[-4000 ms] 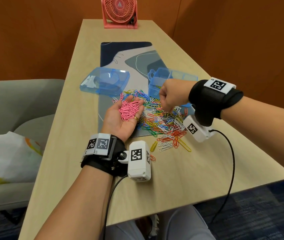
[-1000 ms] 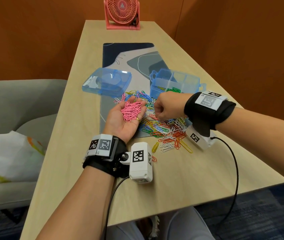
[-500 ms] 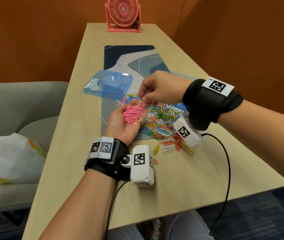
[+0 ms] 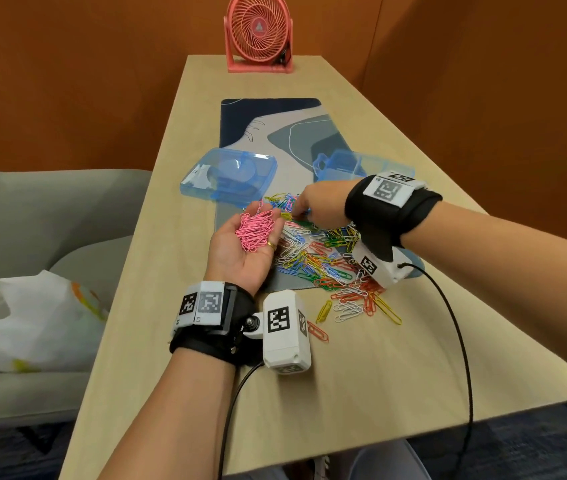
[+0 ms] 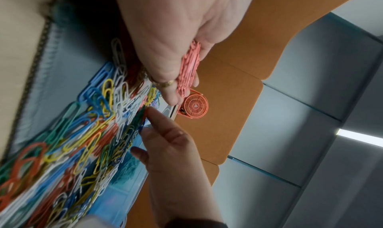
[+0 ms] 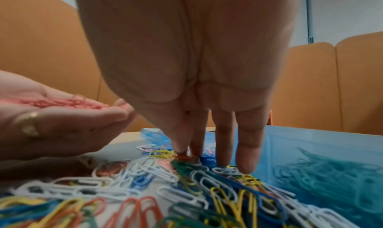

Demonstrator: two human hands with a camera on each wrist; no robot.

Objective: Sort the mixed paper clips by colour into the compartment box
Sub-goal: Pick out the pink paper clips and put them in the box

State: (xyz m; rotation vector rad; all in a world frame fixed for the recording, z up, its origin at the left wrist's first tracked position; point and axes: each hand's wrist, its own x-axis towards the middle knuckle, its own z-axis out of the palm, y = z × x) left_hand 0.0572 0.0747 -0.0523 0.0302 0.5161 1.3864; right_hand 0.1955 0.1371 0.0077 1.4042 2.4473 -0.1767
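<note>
My left hand (image 4: 237, 249) lies palm up at the left edge of the pile, cupped under a heap of pink paper clips (image 4: 256, 230), also seen in the left wrist view as pink paper clips (image 5: 189, 67). The mixed pile of coloured clips (image 4: 323, 258) covers the near end of the mat. My right hand (image 4: 297, 213) reaches down into the far part of the pile. In the right wrist view its thumb and forefinger (image 6: 182, 148) pinch a reddish clip (image 6: 185, 157). The blue compartment box (image 4: 354, 166) stands just behind the right wrist, with teal-looking clips (image 6: 331, 174) seen through its wall.
The box's blue lid (image 4: 230, 178) lies on the far left of the mat (image 4: 271, 116). A pink fan (image 4: 259, 32) stands at the table's far end. Loose clips (image 4: 354, 306) spill onto bare wood near me. A plastic bag (image 4: 25, 317) sits on the grey sofa to the left.
My right hand has moved from above the left palm down into the far side of the pile. The left hand has stayed put with its pink clips.
</note>
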